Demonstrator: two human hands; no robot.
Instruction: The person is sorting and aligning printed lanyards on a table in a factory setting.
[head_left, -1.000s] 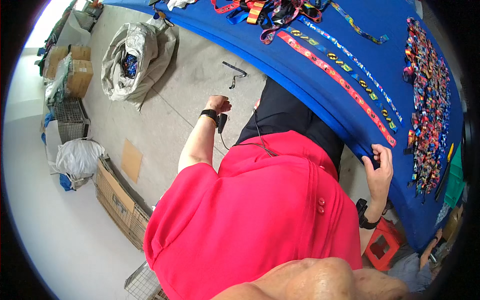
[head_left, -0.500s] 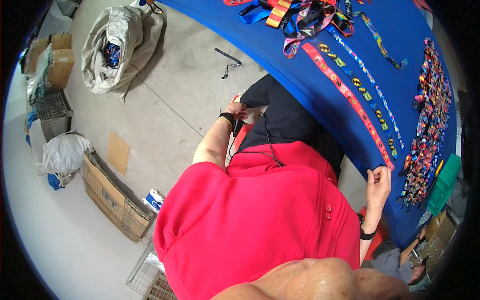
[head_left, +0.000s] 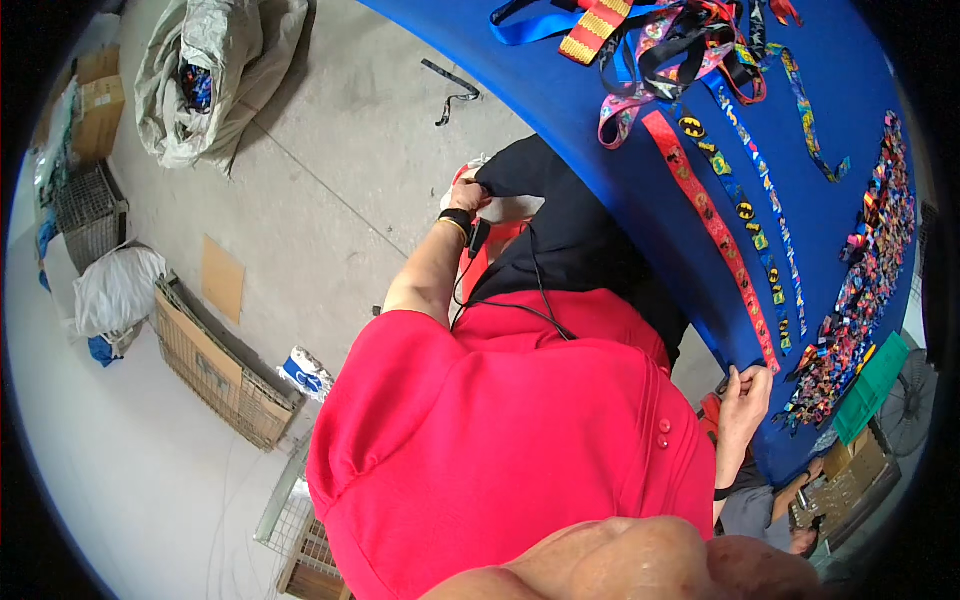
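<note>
Right hand closes in from just short of the red strap to its lower end; left hand swings from over open floor to beside the knee of the black trousers. Camera view shifts too.

Right thumb and forefinger pinch together at the strap's tip, right of centre in the frame; looks like a grasp on the end. Left fingers bent against the trouser edge; cannot tell if they grip anything.

Red strap lies flat and nearly straight on the blue table, upper right, beside a yellow-and-blue strap and a narrow blue-and-white strap. Tangled straps at the top, long pile at right edge.

Step, judged: handling or straightening the red strap by its end. Next move calls for a firm pinch and a gentle pull, neighbours undisturbed.
</note>
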